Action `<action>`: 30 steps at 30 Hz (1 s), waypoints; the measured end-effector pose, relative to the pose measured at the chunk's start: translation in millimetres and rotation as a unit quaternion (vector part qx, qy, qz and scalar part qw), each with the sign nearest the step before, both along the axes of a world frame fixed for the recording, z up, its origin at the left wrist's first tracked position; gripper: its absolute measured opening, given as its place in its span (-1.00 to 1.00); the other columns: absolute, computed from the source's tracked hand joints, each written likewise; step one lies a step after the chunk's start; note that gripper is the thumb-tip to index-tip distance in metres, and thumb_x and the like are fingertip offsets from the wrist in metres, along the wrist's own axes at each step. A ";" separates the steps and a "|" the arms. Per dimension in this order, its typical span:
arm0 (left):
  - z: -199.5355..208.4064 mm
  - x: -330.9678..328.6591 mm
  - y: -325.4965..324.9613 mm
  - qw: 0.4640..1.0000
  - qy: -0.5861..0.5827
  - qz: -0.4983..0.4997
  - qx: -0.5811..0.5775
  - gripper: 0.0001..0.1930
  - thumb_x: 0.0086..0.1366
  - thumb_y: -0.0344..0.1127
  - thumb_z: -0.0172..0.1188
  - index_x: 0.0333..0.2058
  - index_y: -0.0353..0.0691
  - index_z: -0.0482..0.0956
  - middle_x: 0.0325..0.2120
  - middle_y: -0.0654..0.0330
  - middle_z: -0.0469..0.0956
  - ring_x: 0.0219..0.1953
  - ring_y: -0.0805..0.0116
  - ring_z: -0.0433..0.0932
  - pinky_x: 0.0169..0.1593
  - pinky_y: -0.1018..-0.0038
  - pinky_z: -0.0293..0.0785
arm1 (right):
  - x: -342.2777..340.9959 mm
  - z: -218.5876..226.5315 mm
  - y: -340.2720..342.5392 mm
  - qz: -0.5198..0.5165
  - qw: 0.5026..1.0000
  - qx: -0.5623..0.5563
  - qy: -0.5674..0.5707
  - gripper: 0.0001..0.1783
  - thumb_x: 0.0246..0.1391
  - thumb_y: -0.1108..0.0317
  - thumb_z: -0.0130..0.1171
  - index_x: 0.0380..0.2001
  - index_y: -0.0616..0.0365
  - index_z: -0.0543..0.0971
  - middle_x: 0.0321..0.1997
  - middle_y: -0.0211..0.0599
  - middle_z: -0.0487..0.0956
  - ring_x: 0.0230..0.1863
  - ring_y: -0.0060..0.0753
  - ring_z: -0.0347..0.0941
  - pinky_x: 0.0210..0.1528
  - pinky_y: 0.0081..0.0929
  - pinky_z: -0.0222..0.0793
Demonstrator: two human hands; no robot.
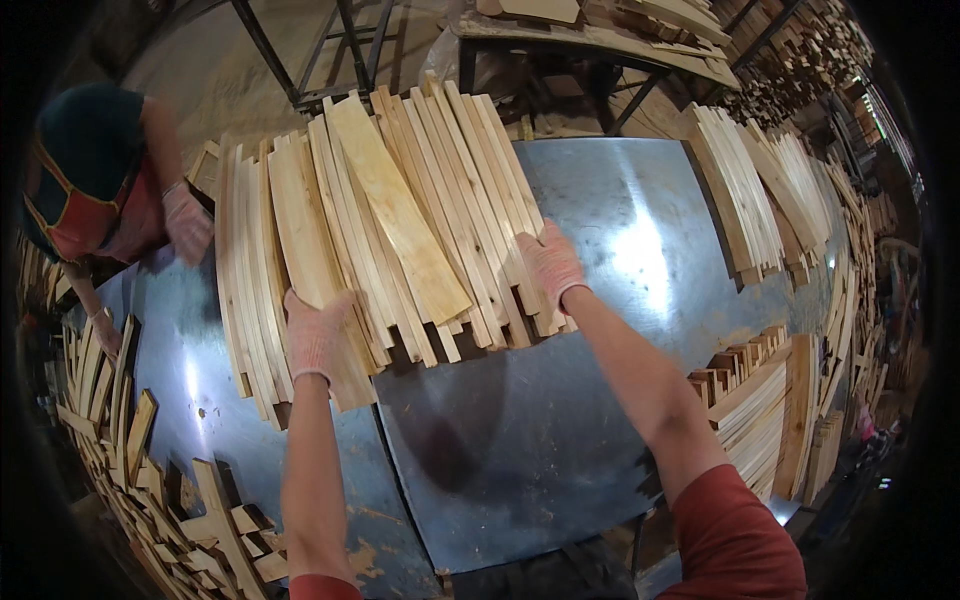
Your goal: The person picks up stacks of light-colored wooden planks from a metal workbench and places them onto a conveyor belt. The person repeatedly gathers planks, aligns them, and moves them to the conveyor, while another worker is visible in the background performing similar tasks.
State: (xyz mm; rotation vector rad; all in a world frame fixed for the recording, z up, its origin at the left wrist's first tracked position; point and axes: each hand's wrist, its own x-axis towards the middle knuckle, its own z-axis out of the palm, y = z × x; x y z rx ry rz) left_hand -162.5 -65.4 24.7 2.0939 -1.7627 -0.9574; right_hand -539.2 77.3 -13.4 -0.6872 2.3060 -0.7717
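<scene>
Long wooden slats [470, 200] lie side by side in a broad row on the metal tabletop. My left hand [318, 335], in a pale glove, grips a wider board [303, 225] near its front end, thumb and fingers at its two sides. My right hand [552, 262], also gloved, closes on the slats at the row's right edge, near their front ends; its fingertips are partly hidden. Between my hands a loose, wide yellowish board [400, 215] rests slantwise on top of the row. The slats' front ends are uneven.
A co-worker [110, 170] with gloved hands stands at the left edge. Loose wood pieces [215, 530] pile up at the lower left. More slat stacks lie at the right [740, 190] and lower right [755, 425] of the metal table [500, 460]. Behind stands a wooden bench [600, 42].
</scene>
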 end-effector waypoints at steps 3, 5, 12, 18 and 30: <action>2.5 -9.9 0.7 1.000 0.005 0.010 0.018 0.23 0.05 0.00 0.63 0.51 -0.48 0.09 0.27 -0.29 0.54 0.27 -0.13 0.59 0.33 0.22 0.52 | 13.0 28.1 6.8 -0.007 0.999 0.036 0.002 -0.30 0.34 -0.13 0.14 0.31 0.18 0.46 0.20 0.25 0.64 0.27 0.29 0.54 0.31 -0.09 0.43; 5.0 -10.7 3.9 1.000 0.004 0.003 0.004 0.21 0.05 -0.02 0.63 0.50 -0.49 0.09 0.25 -0.27 0.56 0.25 -0.13 0.61 0.32 0.22 0.54 | 11.5 27.8 11.1 -0.007 1.000 0.022 -0.019 -0.37 0.33 -0.12 0.15 0.20 0.18 0.51 0.12 0.26 0.67 0.20 0.32 0.57 0.27 -0.05 0.45; 13.0 -1.6 94.2 1.000 -0.005 -0.006 -0.016 0.12 0.02 -0.10 0.64 0.44 -0.43 0.18 0.16 -0.25 0.62 0.18 -0.13 0.66 0.26 0.18 0.58 | 26.6 19.3 114.4 -0.019 0.999 0.002 0.034 -0.46 0.31 -0.08 0.15 0.02 0.22 0.54 0.00 0.26 0.68 0.07 0.41 0.58 0.16 0.07 0.47; 38.9 6.3 222.3 0.998 -0.026 0.015 0.055 0.14 0.02 -0.10 0.65 0.45 -0.44 0.18 0.18 -0.24 0.61 0.20 -0.16 0.64 0.29 0.17 0.56 | 62.4 32.5 254.8 -0.076 0.997 0.024 0.011 -0.45 0.32 -0.09 0.15 0.11 0.13 0.57 0.00 0.19 0.70 0.08 0.32 0.61 0.17 0.03 0.48; 41.4 83.8 501.6 0.992 -0.068 -0.003 0.102 0.19 -0.03 -0.06 0.68 0.48 -0.30 0.16 0.18 -0.24 0.59 0.20 -0.16 0.63 0.28 0.12 0.55 | 164.7 34.2 570.4 -0.174 0.979 0.097 -0.045 -0.19 0.21 -0.11 0.29 0.39 0.14 0.48 0.20 0.10 0.69 0.22 0.14 0.62 0.31 -0.14 0.48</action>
